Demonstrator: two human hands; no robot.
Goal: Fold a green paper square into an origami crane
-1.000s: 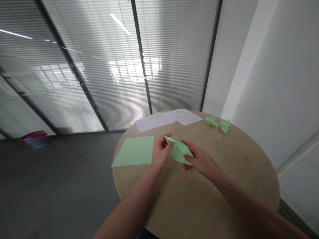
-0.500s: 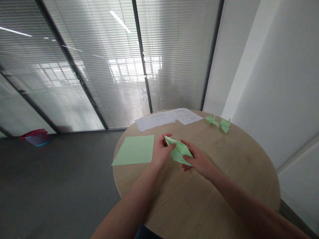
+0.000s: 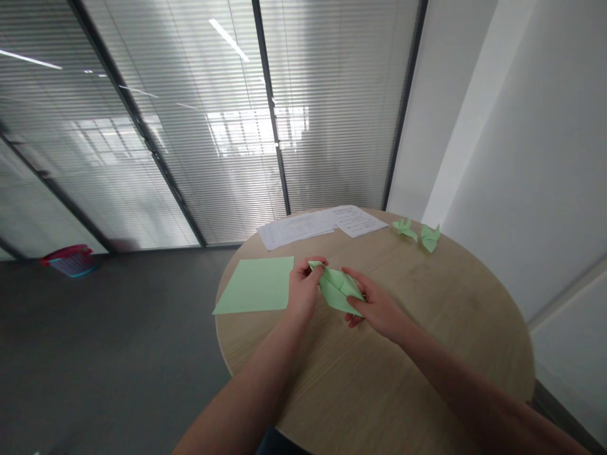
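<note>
Pic's dim, backlit thru blinds w/ glare, shadows soft, floor prob. blurred.

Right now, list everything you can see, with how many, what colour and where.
Folded paper: one, green, held in both hands
Sheet: one, green, flat on the table's left side
Folded figures: two, green, table's far right
Printouts: several, overlapping, exact count unclear, white, table's far edge
Table: one, light wood, beneath the hands
Basket: one, red and blue, floor at far left
Floor: one, dark grey, left of the table
Blinds: count unclear, pale grey, beyond the table
Wall: one, white, right
Left hand: one, bare, at the folded paper's left end
Right hand: one, bare, at its right end
</note>
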